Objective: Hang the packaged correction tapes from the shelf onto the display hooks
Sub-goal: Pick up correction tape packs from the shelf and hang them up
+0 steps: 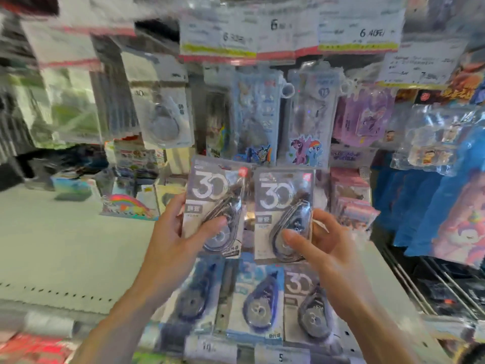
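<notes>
Head cam: left hand [172, 233] & right hand [319, 244] each grip an upright pkg'd tape [217, 206], tops up.

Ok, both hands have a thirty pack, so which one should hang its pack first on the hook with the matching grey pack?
Probably the left hand. Its pack sits just below and right of the hanging grey pack; the right hand holds its pack farther right, under the cartoon-pony packs.
</notes>
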Demonstrator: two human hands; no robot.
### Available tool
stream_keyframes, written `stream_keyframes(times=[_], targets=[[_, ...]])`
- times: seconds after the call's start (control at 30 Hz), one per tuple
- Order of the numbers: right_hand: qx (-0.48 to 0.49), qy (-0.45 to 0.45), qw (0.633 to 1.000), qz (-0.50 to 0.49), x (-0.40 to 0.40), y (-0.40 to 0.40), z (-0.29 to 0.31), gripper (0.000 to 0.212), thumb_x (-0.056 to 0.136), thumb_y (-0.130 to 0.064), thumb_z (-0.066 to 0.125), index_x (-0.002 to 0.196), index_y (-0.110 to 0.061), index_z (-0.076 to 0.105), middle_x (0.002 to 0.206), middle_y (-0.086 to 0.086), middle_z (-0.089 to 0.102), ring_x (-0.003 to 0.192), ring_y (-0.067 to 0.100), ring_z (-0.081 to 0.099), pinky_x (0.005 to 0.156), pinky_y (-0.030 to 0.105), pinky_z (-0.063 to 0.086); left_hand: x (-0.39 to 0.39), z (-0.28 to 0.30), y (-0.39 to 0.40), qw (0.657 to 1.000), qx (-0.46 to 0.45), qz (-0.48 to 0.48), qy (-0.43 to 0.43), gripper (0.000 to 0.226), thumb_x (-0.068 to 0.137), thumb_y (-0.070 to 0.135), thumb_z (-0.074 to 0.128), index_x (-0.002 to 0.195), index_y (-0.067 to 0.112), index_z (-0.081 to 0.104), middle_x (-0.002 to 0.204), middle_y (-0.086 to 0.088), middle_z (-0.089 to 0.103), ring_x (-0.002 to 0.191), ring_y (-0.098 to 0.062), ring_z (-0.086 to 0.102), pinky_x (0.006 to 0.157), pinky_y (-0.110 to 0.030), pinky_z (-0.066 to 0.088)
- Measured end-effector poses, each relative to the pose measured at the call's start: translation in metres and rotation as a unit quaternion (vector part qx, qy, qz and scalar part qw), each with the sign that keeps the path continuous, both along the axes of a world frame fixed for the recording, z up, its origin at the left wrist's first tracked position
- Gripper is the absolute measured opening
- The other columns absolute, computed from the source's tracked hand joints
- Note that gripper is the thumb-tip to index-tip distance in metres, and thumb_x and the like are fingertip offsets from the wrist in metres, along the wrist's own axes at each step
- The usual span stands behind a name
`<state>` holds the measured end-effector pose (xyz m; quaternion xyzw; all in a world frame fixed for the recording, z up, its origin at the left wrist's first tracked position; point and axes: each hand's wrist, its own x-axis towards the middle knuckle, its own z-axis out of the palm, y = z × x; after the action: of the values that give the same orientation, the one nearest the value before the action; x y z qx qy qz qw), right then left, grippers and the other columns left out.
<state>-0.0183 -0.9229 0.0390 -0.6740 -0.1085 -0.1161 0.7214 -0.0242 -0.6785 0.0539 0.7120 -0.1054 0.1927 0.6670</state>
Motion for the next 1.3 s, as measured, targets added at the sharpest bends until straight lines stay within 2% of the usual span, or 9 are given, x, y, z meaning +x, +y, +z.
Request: stream_keyframes(times=[0.2, 0.4, 0.5, 0.67, 0.8, 0.9, 1.13, 1.23, 1.3], targets=[[-0.03, -0.039, 0.999, 0.022, -0.002, 0.101, 0.004, 0.04, 0.072, -0.042, 0.09, 0.105, -0.035, 0.068, 0.102, 0.008, 0.08, 0.096, 0.03, 0.077, 0.084, 0.045, 0.062, -0.004, 0.003, 0.112, 0.999, -0.023, 0.021, -0.033, 0.039, 0.078, 0.025, 0.078, 0.114, 0.037, 0.069, 0.108, 0.006, 0.081, 0.096, -0.011, 0.077, 0.074, -0.017, 0.057], [-0.018, -0.038, 0.999, 0.0, 0.003, 0.222, -0.008, 0.059, 0.064, -0.034, 0.098, 0.113, -0.032, 0.065, 0.103, 0.006, 0.081, 0.094, 0.022, 0.078, 0.08, 0.036, 0.064, -0.005, 0.005, 0.245, 0.998, -0.007, 0.028, -0.05, 0.038, 0.078, 0.026, 0.085, 0.11, 0.042, 0.071, 0.107, 0.007, 0.08, 0.091, -0.007, 0.077, 0.068, -0.013, 0.055], [0.005, -0.038, 0.999, -0.013, 0.003, 0.277, -0.009, 0.043, 0.063, -0.033, 0.088, 0.101, -0.041, 0.069, 0.103, 0.006, 0.081, 0.091, 0.017, 0.077, 0.077, 0.031, 0.063, -0.002, 0.011, 0.301, 0.998, -0.001, 0.03, -0.055, 0.039, 0.075, 0.027, 0.084, 0.109, 0.042, 0.071, 0.107, 0.006, 0.08, 0.092, -0.009, 0.076, 0.071, -0.016, 0.057], [-0.001, -0.039, 0.999, -0.023, 0.011, 0.34, -0.005, 0.057, 0.068, -0.029, 0.097, 0.114, -0.024, 0.063, 0.105, 0.01, 0.08, 0.095, 0.026, 0.076, 0.088, 0.053, 0.059, 0.009, 0.02, 0.363, 0.997, 0.009, 0.036, -0.06, 0.041, 0.074, 0.031, 0.085, 0.109, 0.043, 0.069, 0.108, 0.01, 0.079, 0.093, -0.006, 0.076, 0.074, -0.019, 0.059], [-0.006, -0.049, 0.998, -0.024, 0.026, 0.367, 0.002, 0.046, 0.067, -0.037, 0.091, 0.105, -0.033, 0.066, 0.105, 0.009, 0.08, 0.096, 0.026, 0.076, 0.089, 0.053, 0.059, 0.026, 0.028, 0.387, 0.998, -0.002, 0.024, -0.065, 0.044, 0.069, 0.043, 0.083, 0.111, 0.04, 0.069, 0.109, 0.006, 0.079, 0.095, -0.011, 0.076, 0.078, -0.032, 0.058], [0.0, -0.064, 0.997, -0.032, 0.041, 0.375, 0.008, 0.038, 0.074, -0.025, 0.09, 0.102, -0.035, 0.068, 0.105, 0.009, 0.08, 0.094, 0.023, 0.076, 0.089, 0.053, 0.059, 0.04, 0.036, 0.387, 0.997, 0.001, 0.014, -0.074, 0.046, 0.068, 0.047, 0.081, 0.112, 0.039, 0.069, 0.111, 0.005, 0.079, 0.099, -0.014, 0.076, 0.086, -0.04, 0.055], [-0.005, -0.091, 0.992, -0.082, 0.072, 0.358, 0.034, 0.041, 0.077, -0.025, 0.086, 0.112, -0.032, 0.065, 0.109, 0.001, 0.08, 0.099, 0.02, 0.077, 0.086, 0.038, 0.057, 0.066, 0.068, 0.358, 0.992, 0.057, -0.024, -0.11, 0.039, 0.072, 0.049, 0.078, 0.109, 0.044, 0.066, 0.107, 0.011, 0.079, 0.097, -0.011, 0.074, 0.084, -0.037, 0.054], [-0.011, -0.103, 0.989, -0.103, 0.079, 0.34, 0.048, 0.039, 0.084, -0.02, 0.085, 0.116, -0.03, 0.064, 0.11, -0.002, 0.08, 0.101, 0.019, 0.077, 0.078, 0.024, 0.058, 0.071, 0.08, 0.341, 0.988, 0.075, -0.046, -0.128, 0.037, 0.075, 0.048, 0.077, 0.11, 0.049, 0.064, 0.109, 0.015, 0.078, 0.098, -0.007, 0.074, 0.084, -0.034, 0.052], [-0.006, -0.114, 0.987, -0.114, 0.079, 0.329, 0.059, 0.038, 0.086, -0.019, 0.083, 0.116, -0.03, 0.063, 0.109, -0.003, 0.081, 0.1, 0.019, 0.077, 0.08, 0.027, 0.059, 0.073, 0.085, 0.331, 0.985, 0.085, -0.057, -0.138, 0.039, 0.076, 0.048, 0.076, 0.113, 0.049, 0.063, 0.112, 0.018, 0.077, 0.103, -0.007, 0.073, 0.088, -0.036, 0.052]])
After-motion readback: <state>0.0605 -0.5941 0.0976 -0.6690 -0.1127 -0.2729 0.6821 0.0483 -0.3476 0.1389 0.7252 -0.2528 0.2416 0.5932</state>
